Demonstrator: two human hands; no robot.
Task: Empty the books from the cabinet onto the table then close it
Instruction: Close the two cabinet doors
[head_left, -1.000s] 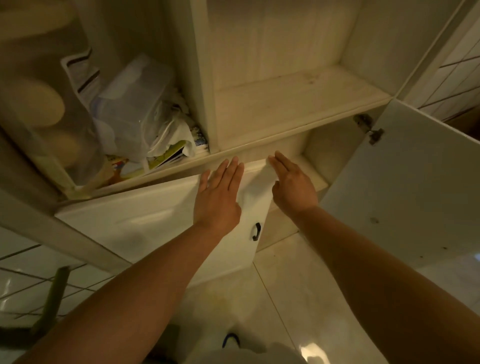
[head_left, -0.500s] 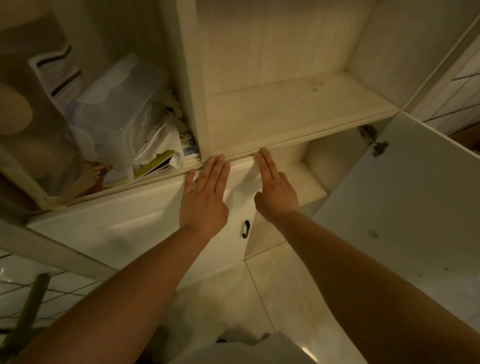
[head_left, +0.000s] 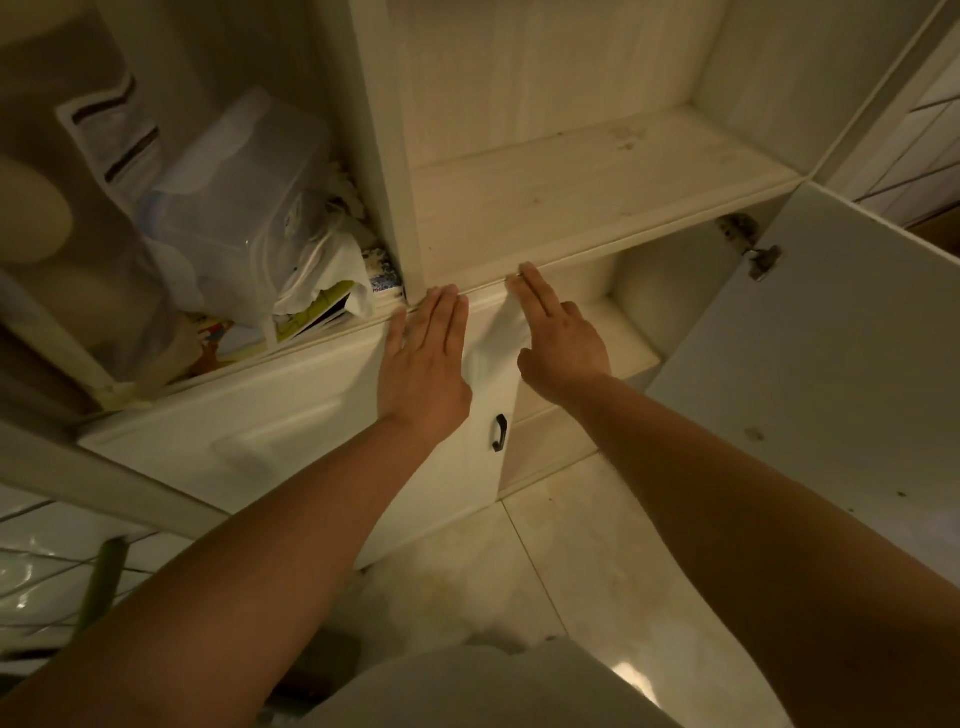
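Against white stiff panelled left cabinet door (head_left: 291, 441): left hand (head_left: 423, 364) and right hand (head_left: 563, 343) flat, grasping nothing; likely light, best pushed near black handle (head_left: 500, 432).

Far left shelf: clear plastic box (head_left: 236, 208) on top of crumpled white plastic bags (head_left: 322, 270) – colourful printed papers (head_left: 306, 317) poking out underneath. White pouch with dark stripes (head_left: 111, 135) leans behind the box. Glossy pale tile floor (head_left: 566, 561) near centre; green pole (head_left: 101, 582) near left.
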